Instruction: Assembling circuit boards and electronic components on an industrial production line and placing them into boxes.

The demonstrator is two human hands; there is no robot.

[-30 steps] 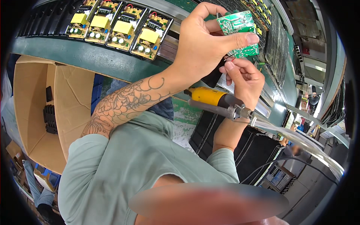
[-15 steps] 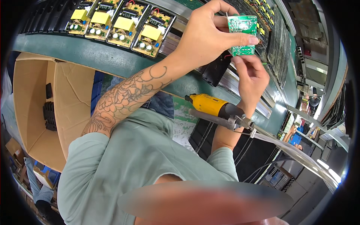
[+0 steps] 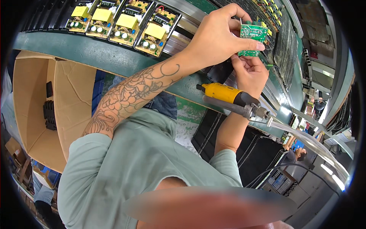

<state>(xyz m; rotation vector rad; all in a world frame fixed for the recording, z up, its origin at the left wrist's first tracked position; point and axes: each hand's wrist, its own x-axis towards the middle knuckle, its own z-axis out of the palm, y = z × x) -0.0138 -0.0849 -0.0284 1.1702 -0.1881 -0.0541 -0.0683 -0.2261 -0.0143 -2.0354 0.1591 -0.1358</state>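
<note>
I see the left hand (image 3: 219,38) holding the green circuit board (image 3: 254,33) above the workbench (image 3: 72,56). Its thumb presses on the soldered face, which is turned to the camera, and the other fingers go behind the board, so this grip is closed firmly around it. The right hand (image 3: 252,74) is just under the lower edge of the board. Its thumb and fingers are bent and almost together; I cannot tell if they pinch a wire or only touch the edge.

Below the two hands I see a black plastic piece (image 3: 220,71), partly covered by them. A yellow power tool (image 3: 221,92), with a transparent hose (image 3: 305,137) at its rear end, is in front of the right forearm.

To the left on the bench, four black cases stand side by side, each one containing a power supply board with a yellow transformer (image 3: 155,31). More black shells (image 3: 45,19) are farther left. Next to the bench is a cardboard box (image 3: 34,118) with black parts (image 3: 49,114) inside.
</note>
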